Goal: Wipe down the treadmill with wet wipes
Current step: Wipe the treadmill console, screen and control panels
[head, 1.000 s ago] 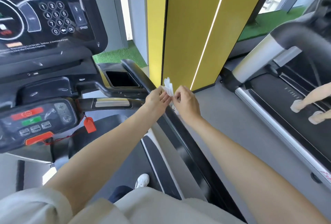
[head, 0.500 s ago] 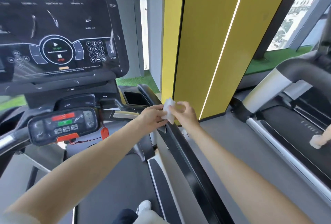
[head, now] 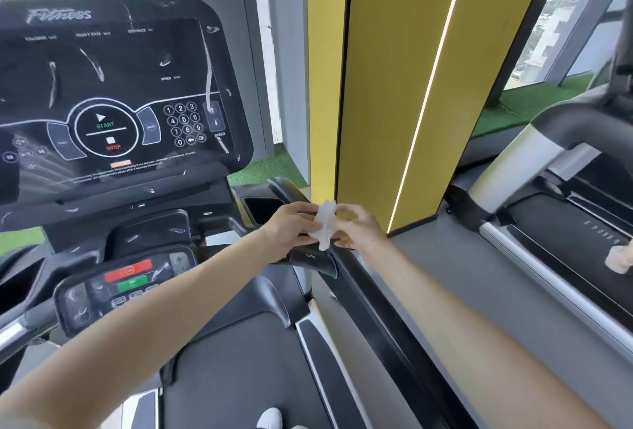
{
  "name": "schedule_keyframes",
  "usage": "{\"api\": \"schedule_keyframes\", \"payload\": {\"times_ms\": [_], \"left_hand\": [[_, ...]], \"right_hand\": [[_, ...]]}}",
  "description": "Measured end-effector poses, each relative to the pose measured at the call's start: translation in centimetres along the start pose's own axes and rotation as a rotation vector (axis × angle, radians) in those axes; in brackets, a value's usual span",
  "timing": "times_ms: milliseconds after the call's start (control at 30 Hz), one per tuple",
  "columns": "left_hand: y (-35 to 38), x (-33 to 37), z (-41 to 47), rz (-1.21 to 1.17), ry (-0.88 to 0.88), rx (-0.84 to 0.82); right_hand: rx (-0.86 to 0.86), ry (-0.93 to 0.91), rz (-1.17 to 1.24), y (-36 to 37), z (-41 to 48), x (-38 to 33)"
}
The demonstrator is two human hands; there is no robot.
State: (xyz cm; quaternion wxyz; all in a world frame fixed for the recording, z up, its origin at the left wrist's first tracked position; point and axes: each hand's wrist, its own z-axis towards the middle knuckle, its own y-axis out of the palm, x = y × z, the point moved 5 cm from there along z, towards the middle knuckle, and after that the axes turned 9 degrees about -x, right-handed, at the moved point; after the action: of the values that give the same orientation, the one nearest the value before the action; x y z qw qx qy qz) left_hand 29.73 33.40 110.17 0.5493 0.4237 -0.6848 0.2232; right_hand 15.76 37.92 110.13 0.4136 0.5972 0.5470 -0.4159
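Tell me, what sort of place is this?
Most likely a gym. The black treadmill console with START and STOP keys, a second grey-and-black treadmill on the right, and the dark running belt underfoot point to it. The left hand and right hand pinch a crumpled white wet wipe.

The wipe [head: 325,223] is showing white. The black treadmill console [head: 113,62] is displaying white markings, a green START and a red STOP. The pillar [head: 394,86] is showing yellow, and the floor strip [head: 534,103] is looking green, perhaps turf-textured.
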Motion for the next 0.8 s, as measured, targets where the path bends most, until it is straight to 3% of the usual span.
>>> {"api": "schedule_keyframes", "payload": {"times_ms": [233, 467, 667, 800], "left_hand": [[-7.0, 2.3, 4.4, 0.171, -0.104, -0.032], [-11.7, 2.6, 8.9, 0.251, -0.176, -0.062], [-12.3, 1.7, 10.9, 0.162, -0.292, -0.213], [-12.6, 0.5, 12.1, 0.054, -0.295, -0.23]], "right_hand": [[0.115, 0.042, 0.003, 1.5, 6.1, -0.6], [0.094, 0.042, 0.161, 3.7, 10.9, -0.8], [0.161, 0.082, 0.174, 4.1, 12.7, -0.1], [0.197, 0.131, 0.265, 4.3, 13.2, 1.5]]}}
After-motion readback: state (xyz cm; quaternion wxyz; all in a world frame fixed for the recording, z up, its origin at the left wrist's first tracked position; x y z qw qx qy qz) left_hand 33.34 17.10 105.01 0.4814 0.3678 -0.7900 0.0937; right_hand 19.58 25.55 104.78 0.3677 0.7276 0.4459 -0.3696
